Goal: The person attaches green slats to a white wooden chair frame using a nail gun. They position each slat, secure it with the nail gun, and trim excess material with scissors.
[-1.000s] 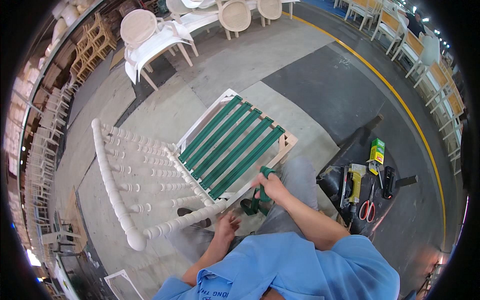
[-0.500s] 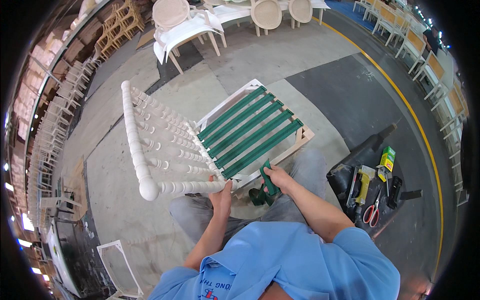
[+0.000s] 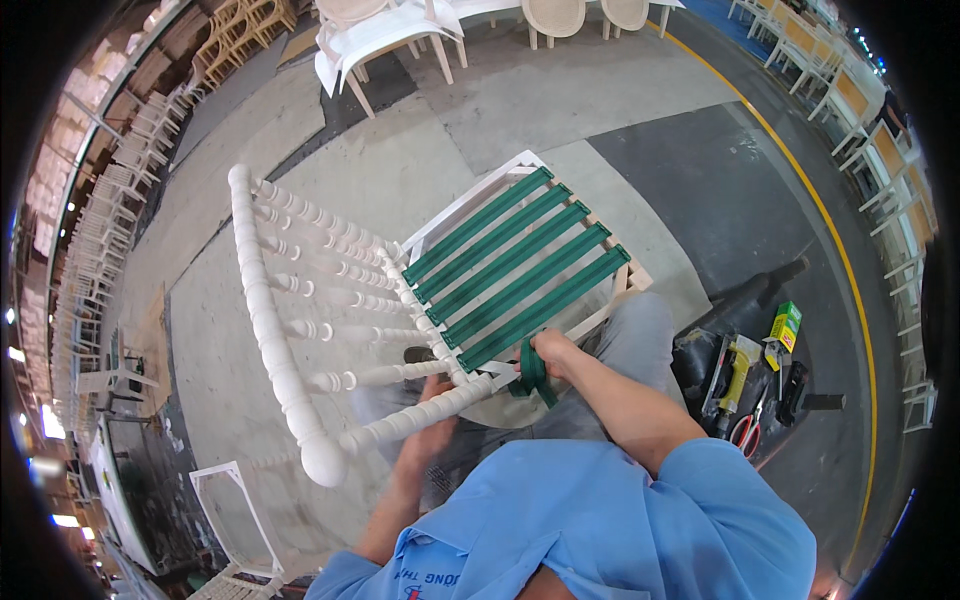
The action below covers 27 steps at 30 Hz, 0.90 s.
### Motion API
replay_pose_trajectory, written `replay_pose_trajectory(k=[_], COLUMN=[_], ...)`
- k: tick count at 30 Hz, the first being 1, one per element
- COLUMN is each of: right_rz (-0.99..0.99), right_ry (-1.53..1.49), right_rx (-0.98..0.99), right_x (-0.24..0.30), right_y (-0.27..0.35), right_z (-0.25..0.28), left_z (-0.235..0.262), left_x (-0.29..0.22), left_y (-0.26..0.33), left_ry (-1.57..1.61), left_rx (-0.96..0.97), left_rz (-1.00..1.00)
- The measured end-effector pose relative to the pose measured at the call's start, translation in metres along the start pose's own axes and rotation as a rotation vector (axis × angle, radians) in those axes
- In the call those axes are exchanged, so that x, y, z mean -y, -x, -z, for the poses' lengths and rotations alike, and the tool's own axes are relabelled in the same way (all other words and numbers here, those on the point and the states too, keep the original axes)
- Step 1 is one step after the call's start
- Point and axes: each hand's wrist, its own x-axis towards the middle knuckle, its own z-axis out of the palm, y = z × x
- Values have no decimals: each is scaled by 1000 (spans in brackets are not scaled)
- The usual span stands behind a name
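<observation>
A white chair [image 3: 285, 330] with turned, beaded spindles is in front of me, its back to the left and its seat frame to the right. Several green webbing straps [image 3: 525, 265] run side by side across the open seat frame. My left hand [image 3: 430, 430] wraps round the near post of the chair back from below; the post hides part of its fingers. My right hand [image 3: 550, 352] is closed on a loose length of green webbing [image 3: 533, 375] at the near side of the seat, where the strap hangs folded between my knees.
On a dark mat at my right lie a yellow-handled tool [image 3: 740, 375], red-handled scissors [image 3: 746, 432], a yellow-green box [image 3: 785, 325] and a black stapler-like tool [image 3: 793, 388]. Chairs line both sides, and a white-covered table [image 3: 385, 45] stands ahead. A white frame [image 3: 240, 515] is at lower left.
The chair has turned, its near post swinging down toward me. My left hand has shifted lower, beneath that post. My right hand still holds the webbing, slightly farther right.
</observation>
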Motion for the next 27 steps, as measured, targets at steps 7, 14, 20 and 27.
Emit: replay_pose_trajectory(k=[7, 14, 20, 27], right_rz=[98, 3, -74, -16], right_ry=[-627, -685, -548, -301], right_rx=[-113, 208, 302, 175], right_x=[6, 24, 23, 15], right_y=[-54, -26, -38, -19], right_z=[-23, -27, -25, -24], left_z=[28, -14, -24, -28], left_x=[32, 74, 67, 58], left_y=[-77, -133, -143, -141], left_ry=[775, 1313, 1379, 1360], left_rx=[27, 308, 427, 376], left_rz=[453, 497, 532, 597])
